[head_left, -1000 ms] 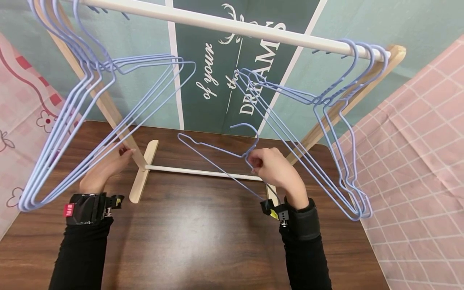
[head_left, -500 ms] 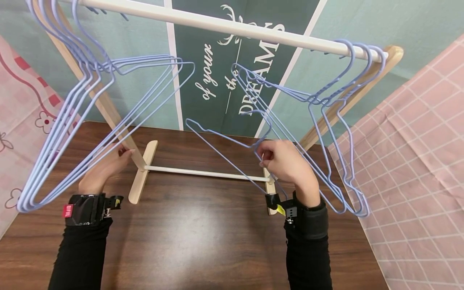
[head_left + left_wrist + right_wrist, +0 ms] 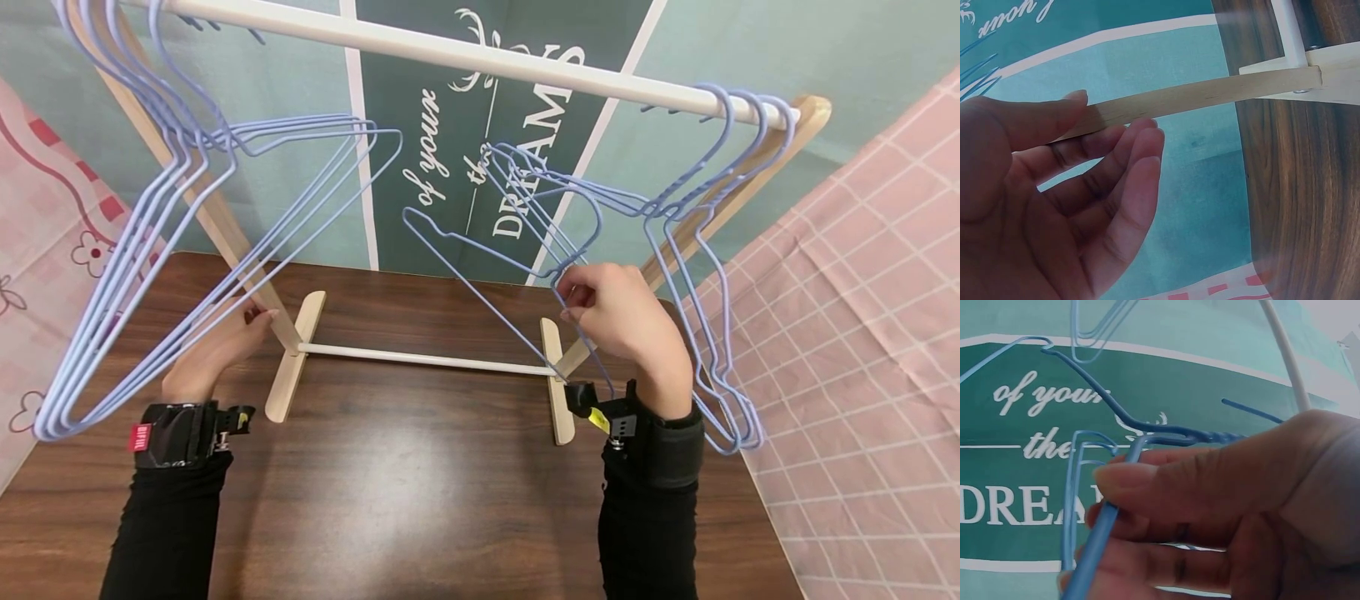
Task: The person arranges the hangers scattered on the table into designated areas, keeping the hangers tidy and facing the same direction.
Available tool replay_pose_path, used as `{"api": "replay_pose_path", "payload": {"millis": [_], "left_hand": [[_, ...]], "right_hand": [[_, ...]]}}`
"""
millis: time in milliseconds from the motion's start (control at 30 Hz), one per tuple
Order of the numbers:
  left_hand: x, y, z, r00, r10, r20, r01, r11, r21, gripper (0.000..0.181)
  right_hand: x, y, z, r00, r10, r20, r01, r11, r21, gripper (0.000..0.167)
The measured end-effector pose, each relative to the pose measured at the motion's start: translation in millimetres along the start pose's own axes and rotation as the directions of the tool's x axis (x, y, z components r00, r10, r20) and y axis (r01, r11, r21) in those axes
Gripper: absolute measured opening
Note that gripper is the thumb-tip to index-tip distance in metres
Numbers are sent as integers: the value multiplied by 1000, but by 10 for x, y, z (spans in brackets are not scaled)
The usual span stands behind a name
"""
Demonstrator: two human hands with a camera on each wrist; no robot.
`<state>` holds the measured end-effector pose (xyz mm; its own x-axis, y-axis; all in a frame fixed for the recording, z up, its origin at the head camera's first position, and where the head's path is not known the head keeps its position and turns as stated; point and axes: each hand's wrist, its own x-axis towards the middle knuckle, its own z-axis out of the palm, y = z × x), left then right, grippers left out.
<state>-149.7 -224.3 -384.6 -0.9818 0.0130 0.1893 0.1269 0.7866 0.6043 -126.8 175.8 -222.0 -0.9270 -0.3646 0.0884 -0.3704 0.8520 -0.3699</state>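
In the head view my right hand (image 3: 618,312) pinches a blue wire hanger (image 3: 480,247) just below its twisted neck, off the rail. The hanger's hook points up and to the left. The right wrist view shows the thumb and fingers around the blue wire (image 3: 1099,540). At the left my left hand (image 3: 221,346) pinches the wooden upright (image 3: 225,223) of the garment rack low down. The left wrist view has thumb and index finger on opposite sides of the wooden post (image 3: 1204,92). Several hanging hangers partly cover this hand in the head view.
Above runs the rack's white rail (image 3: 480,57). Several blue hangers (image 3: 142,242) hang at its left end, and 3 blue hangers (image 3: 720,283) hang at the right end, close to my right hand. A white lower bar (image 3: 427,359) joins the wooden feet on the brown table (image 3: 390,500).
My right hand has moved up and to the right with the hanger, which now overlaps the right-hand hangers in view. The left hand stays on the upright.
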Motion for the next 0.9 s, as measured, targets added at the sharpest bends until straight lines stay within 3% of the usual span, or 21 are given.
{"api": "replay_pose_path", "payload": {"millis": [400,900], "left_hand": [[-79,3,27,1000,23,-10,-22,999,33,19],[36,7,-37,1000,16,-12,-16,1000,16,18]], "right_hand": [[-106,-19,-249,994,-10,-112,5,999,-43,12],[-102,-55,-548,981,81,-176,-90,995,-48,14]]}}
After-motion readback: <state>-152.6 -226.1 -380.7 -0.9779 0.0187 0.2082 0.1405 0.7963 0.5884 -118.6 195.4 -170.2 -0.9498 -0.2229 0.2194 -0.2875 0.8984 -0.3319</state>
